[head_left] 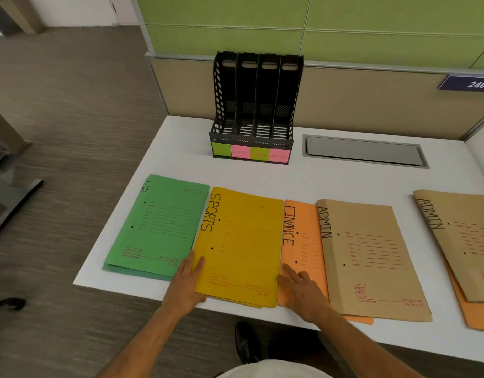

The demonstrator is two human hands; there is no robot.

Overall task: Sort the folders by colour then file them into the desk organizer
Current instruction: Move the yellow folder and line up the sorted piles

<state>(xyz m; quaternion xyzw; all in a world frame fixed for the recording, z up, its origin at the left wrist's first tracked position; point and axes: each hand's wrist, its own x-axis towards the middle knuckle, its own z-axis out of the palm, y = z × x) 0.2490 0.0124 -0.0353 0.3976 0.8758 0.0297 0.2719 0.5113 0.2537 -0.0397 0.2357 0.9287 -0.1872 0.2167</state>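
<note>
Right now both hands frame the yellow SPORTS folder at its near corners: the left hand lies with fingers spread along the left edge, thumb on the cover, and the right hand lies flat with open fingers at the lower right corner, resting on the orange FINANCE folder. Neither hand has closed on anything; it reads as squaring or about to lift. Risk, as I judge it: more yellow sheets peek out under the near edge, so this is a stack, and a one-sided lift could fan it or leave the bottom ones behind. The near edge sits at the lip of the white desk, so a push toward the person could tip folders off onto the floor. The right palm pressing on orange could drag FINANCE along, and that one is tucked under the brown ADMIN folder, so both could shift. Sorting looks unfinished: a second ADMIN folder lies well apart at right on top of more orange. The green HR folder lies just beside yellow on the left, another green under it. The black desk organizer stands at the back, four slots all empty, green and pink sticky labels on front, text too blurred to read. Folders look thin card, flat, slippery on each other.
</note>
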